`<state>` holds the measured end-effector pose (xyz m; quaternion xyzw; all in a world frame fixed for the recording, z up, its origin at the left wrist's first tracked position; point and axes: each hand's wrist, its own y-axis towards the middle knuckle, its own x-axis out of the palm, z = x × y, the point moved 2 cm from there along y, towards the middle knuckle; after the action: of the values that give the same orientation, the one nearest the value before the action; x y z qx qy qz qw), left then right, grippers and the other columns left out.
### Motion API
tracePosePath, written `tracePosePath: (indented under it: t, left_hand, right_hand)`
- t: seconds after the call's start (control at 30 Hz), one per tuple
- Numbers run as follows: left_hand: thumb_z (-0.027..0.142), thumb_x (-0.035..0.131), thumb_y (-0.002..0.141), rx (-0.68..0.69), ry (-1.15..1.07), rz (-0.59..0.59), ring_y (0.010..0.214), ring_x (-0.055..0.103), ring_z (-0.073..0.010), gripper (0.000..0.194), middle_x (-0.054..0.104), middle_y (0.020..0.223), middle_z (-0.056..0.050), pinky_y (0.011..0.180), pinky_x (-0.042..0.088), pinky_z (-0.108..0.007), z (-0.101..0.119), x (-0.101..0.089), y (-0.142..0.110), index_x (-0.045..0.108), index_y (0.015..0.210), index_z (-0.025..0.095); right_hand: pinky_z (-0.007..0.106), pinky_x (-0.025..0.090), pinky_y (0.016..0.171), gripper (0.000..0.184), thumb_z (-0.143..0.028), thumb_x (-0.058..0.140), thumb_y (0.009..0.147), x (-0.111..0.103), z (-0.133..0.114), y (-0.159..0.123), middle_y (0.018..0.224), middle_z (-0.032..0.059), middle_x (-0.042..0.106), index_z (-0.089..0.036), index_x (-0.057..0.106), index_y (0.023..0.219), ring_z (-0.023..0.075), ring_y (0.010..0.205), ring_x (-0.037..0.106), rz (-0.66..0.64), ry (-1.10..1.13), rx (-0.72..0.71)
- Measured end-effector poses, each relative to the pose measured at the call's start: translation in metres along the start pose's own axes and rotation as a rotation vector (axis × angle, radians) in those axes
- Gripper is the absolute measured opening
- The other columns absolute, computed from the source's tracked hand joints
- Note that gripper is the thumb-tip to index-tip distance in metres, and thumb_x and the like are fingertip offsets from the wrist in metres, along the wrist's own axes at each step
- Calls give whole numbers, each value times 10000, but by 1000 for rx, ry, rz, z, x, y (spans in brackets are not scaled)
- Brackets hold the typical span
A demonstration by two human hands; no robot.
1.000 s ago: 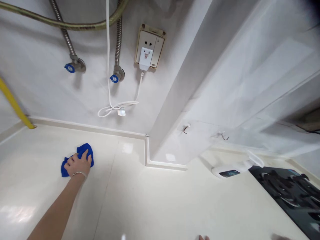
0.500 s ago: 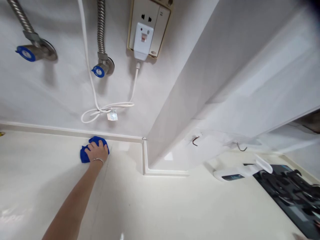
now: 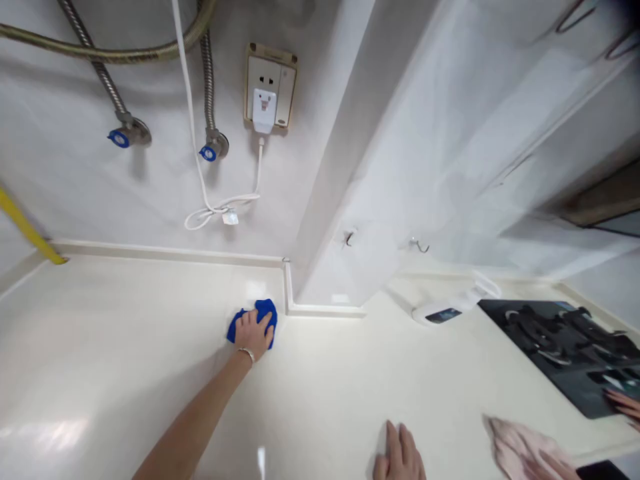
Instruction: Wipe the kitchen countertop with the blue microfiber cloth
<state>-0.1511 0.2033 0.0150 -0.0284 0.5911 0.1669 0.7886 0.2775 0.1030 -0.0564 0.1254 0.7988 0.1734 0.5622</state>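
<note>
My left hand [image 3: 253, 333] presses a crumpled blue cloth [image 3: 265, 312] onto the white countertop [image 3: 320, 380], just left of the boxed-out wall corner. Its fingers are bent over the cloth, and a bracelet circles the wrist. My right hand [image 3: 397, 455] rests palm down on the counter at the bottom edge of the view, its fingers stretched out with nothing held; the wrist is cut off by the frame.
At right, another person's hand is on a pink cloth [image 3: 523, 443]; another hand [image 3: 625, 405] touches the black gas hob [image 3: 550, 360]. A white handheld device [image 3: 440, 313] lies beside it. A plugged-in cord [image 3: 190, 120], valves [image 3: 213, 147] and a yellow pipe [image 3: 30, 230] line the wall.
My left hand has slid the blue cloth rightward, toward the wall corner and away from the back edge. My right hand and the other person's pink cloth have come into view as the camera shifted.
</note>
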Motion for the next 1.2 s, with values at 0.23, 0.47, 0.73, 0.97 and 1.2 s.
tracePosePath:
  t: [0.23,0.47,0.73,0.97,1.2]
  left_hand:
    - [422,470,909,149,-43,-109,1209,452,-323,475,530,1364,-145,1003,388,-508,70,13,-139,539,1375,361]
    - [421,528,894,134,-95,-110,1206,475,-303,448,551,1326,-103,1012,411,-513,6,-16,-212,563,1340,407]
    - [450,329,956,-491,234,36,1214,494,-336,494,537,1336,-157,1024,427,-503,-145,-93,-280,568,1364,305]
    - [634,255,902,-1212,197,171,1335,425,-419,635,444,1478,-144,1083,348,-610,-273,-153,-348,484,1419,344]
    - [656,406,819,-1617,173,298,1375,290,-592,729,327,1571,-234,948,332,-810,-357,-177,-357,526,1391,220]
  right_hand:
    - [637,323,1129,625,-344,328,882,-2,0,-11,1501,214,406,-109,456,1446,398,1390,386,-63,-64,8]
    - [592,340,1131,594,-344,333,889,-12,-3,-13,1500,196,422,-132,485,1423,365,1372,422,-21,-63,-14]
    - [604,341,1127,592,-279,398,856,-17,-7,-14,1503,206,422,-132,492,1421,378,1381,412,21,-24,-26]
    - [630,377,1097,590,-264,447,841,-20,-10,-12,1490,199,454,-159,507,1419,396,1345,462,57,-6,-71]
    - [595,379,1103,550,-262,441,862,-16,-12,-13,1466,212,478,-126,526,1389,384,1346,467,94,-72,-84]
